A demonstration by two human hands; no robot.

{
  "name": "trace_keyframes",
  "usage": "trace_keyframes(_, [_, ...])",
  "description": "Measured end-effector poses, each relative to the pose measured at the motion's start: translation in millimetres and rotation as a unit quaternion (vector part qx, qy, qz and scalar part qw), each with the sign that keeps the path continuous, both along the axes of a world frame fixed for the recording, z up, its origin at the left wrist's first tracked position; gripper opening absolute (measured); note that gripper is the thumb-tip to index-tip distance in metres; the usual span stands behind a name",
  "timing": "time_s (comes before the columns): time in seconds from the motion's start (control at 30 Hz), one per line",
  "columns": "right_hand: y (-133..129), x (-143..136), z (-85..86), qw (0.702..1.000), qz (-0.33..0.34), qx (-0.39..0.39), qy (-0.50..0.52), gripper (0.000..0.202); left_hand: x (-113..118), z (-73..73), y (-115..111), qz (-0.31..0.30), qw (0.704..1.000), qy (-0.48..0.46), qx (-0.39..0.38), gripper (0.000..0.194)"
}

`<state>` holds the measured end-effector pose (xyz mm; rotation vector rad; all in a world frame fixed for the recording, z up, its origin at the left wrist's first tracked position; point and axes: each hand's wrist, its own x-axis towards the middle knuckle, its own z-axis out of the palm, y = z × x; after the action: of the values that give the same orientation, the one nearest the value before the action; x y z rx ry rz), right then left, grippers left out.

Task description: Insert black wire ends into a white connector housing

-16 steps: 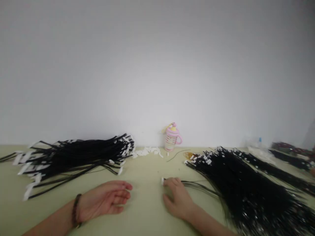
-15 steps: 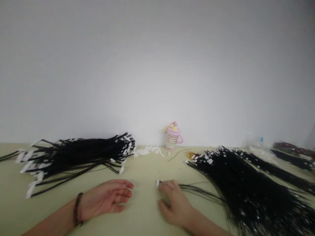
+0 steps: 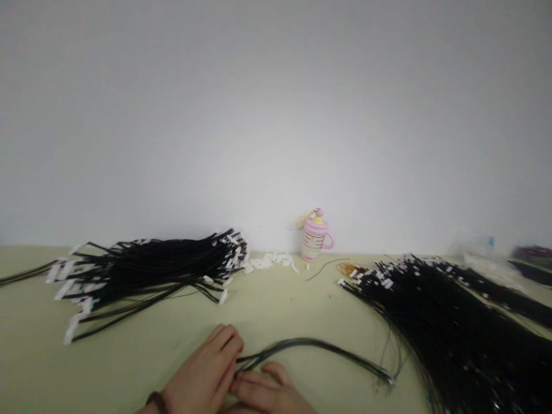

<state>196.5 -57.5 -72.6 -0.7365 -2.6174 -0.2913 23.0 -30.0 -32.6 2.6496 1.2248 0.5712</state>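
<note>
Near the front edge of the view, my left hand point(image 3: 207, 371) is closed on the end of a thin black cable bundle point(image 3: 310, 342). Right beside it, my right hand point(image 3: 265, 391) has its fingers bent round the same end. The white connector at that end is hidden by my fingers. From my hands the bundle arches to the right over the table, and its far end point(image 3: 388, 379) lies beside a large pile of black cables point(image 3: 452, 328). A dark bracelet point(image 3: 157, 401) is on my left wrist.
Another pile of black cables with white connectors point(image 3: 159, 264) lies at the left. Small white pieces point(image 3: 267, 261), a pink cup-shaped object point(image 3: 314, 238) and tan rubber bands point(image 3: 347, 269) are along the wall. Clear plastic bags point(image 3: 489, 267) lie at the back right.
Both hands have come together lower in the view, and my left hand has closed. The cable bundle has been drawn left, away from the right pile. The view has shifted slightly.
</note>
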Motion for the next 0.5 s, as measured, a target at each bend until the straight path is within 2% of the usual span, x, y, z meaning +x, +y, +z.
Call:
trace_keyframes(0.07, [2.7,1.0,-5.2,1.0,0.003,0.011,0.003,0.021,-1.9,4.0,6.6,0.051,0.998,0.021,0.017,0.033])
trace_keyframes(0.17, [4.9,-2.2,-18.2,1.0,-0.009,0.007,0.018,0.016,-11.3,12.8,18.7,0.169,0.979,0.103,0.042,0.035])
trace_keyframes(0.23, [4.2,-2.6,-22.9,0.999,-0.023,-0.003,0.033,0.014,-21.6,17.8,26.9,0.241,0.958,0.153,-0.005,0.04])
trace_keyframes(0.3, [1.5,0.8,-19.5,0.998,-0.04,-0.02,0.036,0.015,-32.5,21.0,34.1,0.237,0.959,0.154,-0.034,0.047])
trace_keyframes(0.37, [-2.9,7.6,-7.7,0.995,-0.078,-0.052,0.041,0.02,-41.4,23.1,39.4,0.204,0.968,0.143,-0.036,0.051])
trace_keyframes(0.5, [-12.7,22.3,24.1,0.963,-0.213,-0.155,0.056,0.056,-51.4,29.5,43.3,0.125,0.983,0.122,-0.062,0.042])
